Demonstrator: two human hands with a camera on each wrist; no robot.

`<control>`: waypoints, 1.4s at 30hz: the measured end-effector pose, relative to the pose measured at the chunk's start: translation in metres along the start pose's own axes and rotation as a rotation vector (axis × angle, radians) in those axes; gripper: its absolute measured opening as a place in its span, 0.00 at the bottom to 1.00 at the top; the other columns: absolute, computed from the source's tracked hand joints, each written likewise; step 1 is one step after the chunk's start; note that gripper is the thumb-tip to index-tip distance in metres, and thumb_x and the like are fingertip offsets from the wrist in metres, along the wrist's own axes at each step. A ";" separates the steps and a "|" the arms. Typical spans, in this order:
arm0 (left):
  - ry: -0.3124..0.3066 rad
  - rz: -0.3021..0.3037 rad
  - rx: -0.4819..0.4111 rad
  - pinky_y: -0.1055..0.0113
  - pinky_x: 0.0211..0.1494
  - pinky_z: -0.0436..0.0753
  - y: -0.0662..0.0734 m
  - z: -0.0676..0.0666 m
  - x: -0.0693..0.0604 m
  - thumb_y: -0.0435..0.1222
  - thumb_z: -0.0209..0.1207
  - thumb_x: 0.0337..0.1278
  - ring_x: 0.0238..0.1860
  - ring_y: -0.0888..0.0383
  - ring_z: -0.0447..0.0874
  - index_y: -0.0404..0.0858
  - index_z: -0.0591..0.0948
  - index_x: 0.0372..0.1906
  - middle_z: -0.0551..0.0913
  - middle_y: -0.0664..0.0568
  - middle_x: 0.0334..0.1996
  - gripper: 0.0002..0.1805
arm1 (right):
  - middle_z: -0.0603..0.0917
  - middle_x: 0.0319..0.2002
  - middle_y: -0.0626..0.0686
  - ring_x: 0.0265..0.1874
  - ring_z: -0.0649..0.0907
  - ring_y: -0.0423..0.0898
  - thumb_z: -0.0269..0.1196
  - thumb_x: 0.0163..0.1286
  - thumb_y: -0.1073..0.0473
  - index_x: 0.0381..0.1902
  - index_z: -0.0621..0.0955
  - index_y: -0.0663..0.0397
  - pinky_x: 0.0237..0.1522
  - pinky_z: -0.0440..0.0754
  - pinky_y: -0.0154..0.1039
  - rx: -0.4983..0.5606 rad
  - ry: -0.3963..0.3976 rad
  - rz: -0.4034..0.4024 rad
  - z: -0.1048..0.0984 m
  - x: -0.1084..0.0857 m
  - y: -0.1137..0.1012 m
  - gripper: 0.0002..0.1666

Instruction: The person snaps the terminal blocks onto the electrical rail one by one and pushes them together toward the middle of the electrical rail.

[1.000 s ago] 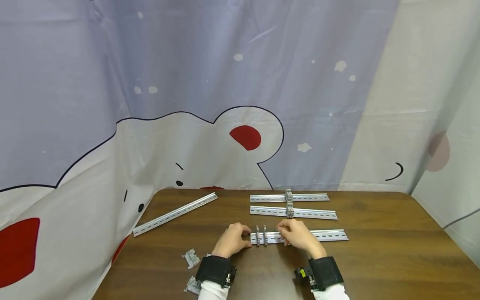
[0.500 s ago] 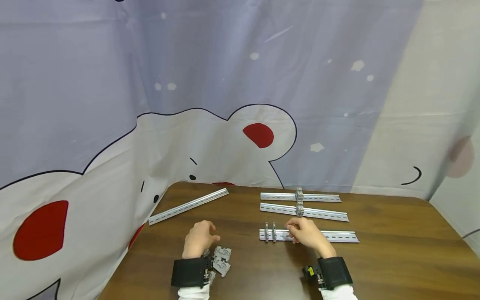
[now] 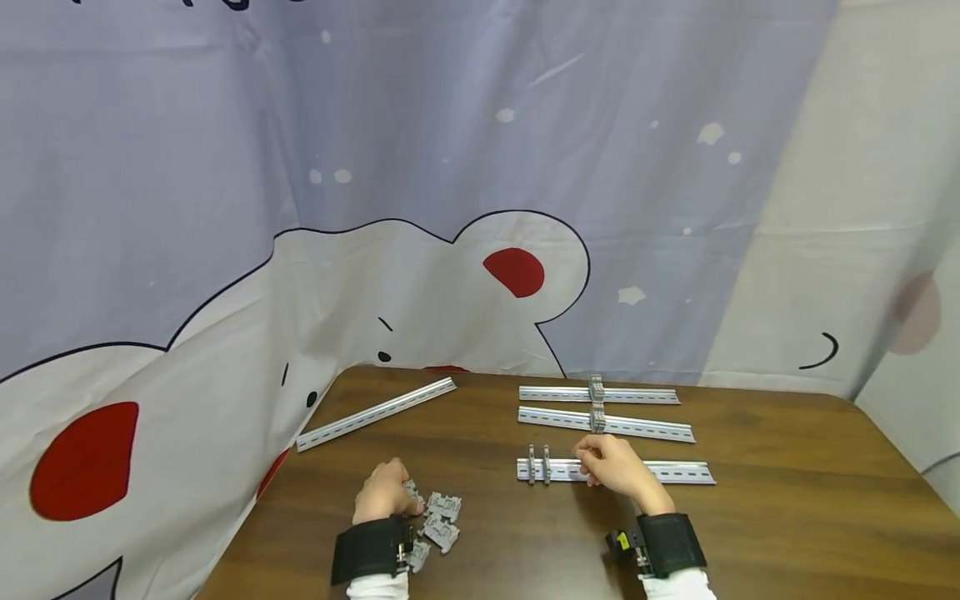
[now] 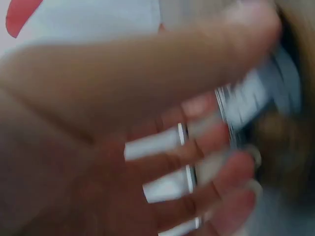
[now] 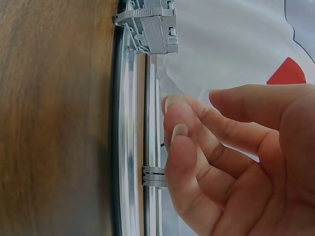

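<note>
In the head view my left hand (image 3: 384,493) reaches down at a small group of grey terminal blocks (image 3: 442,532) at the left front. Its fingertips are at one block (image 3: 414,495); the blurred left wrist view shows thumb and fingers apart, with a grey piece (image 4: 246,101) beyond them. Loosely curled, my right hand (image 3: 613,467) hovers over the front slotted DIN rail (image 3: 678,472) and holds nothing. Two upright terminal blocks (image 3: 546,464) stand on that rail's left part, left of the right hand; the right wrist view shows a block (image 5: 155,29) up close.
Behind lie two more DIN rails, the middle one (image 3: 652,428) and the back one (image 3: 645,396), each with a cluster of terminal blocks, one cluster (image 3: 597,417) just beyond my right hand. Another rail (image 3: 375,413) lies slanted at the left. A printed curtain (image 3: 420,283) hangs behind the table.
My left hand has left the front rail's left end, moved left, and come down at the loose blocks. The right hand stays over the rail. The head view has turned slightly left.
</note>
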State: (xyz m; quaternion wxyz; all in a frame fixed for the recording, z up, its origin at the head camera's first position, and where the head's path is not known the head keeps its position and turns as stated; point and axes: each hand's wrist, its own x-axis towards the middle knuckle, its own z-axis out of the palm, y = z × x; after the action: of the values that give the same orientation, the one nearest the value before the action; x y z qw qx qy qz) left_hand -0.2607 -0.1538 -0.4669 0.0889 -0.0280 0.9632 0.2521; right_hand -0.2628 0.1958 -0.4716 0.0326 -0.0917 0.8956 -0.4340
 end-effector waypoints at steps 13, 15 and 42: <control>0.015 0.219 -0.092 0.42 0.54 0.73 0.008 -0.004 0.003 0.40 0.67 0.54 0.51 0.33 0.73 0.23 0.74 0.50 0.76 0.32 0.46 0.27 | 0.82 0.24 0.57 0.19 0.80 0.42 0.55 0.70 0.65 0.42 0.82 0.67 0.22 0.77 0.32 -0.032 0.021 -0.021 -0.001 -0.004 -0.006 0.11; 0.032 0.315 -0.141 0.48 0.51 0.76 0.023 -0.001 0.001 0.40 0.68 0.51 0.48 0.40 0.77 0.26 0.75 0.49 0.79 0.38 0.43 0.26 | 0.82 0.24 0.57 0.19 0.80 0.43 0.55 0.71 0.64 0.43 0.82 0.67 0.22 0.76 0.32 -0.031 0.007 -0.049 -0.001 -0.005 -0.010 0.12; 0.233 0.817 -0.068 0.59 0.55 0.77 0.123 0.059 0.001 0.51 0.69 0.48 0.50 0.57 0.80 0.41 0.77 0.57 0.84 0.52 0.50 0.31 | 0.82 0.21 0.51 0.18 0.77 0.40 0.62 0.66 0.59 0.28 0.81 0.57 0.22 0.72 0.32 -0.003 -0.013 -0.103 -0.020 -0.011 -0.024 0.09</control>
State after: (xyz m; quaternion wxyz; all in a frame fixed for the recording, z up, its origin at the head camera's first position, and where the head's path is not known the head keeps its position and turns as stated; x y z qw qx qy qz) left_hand -0.2643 -0.0177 -0.4588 -0.1290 0.3247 0.8899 0.2932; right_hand -0.2517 0.1983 -0.4406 0.0158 -0.1407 0.8901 -0.4332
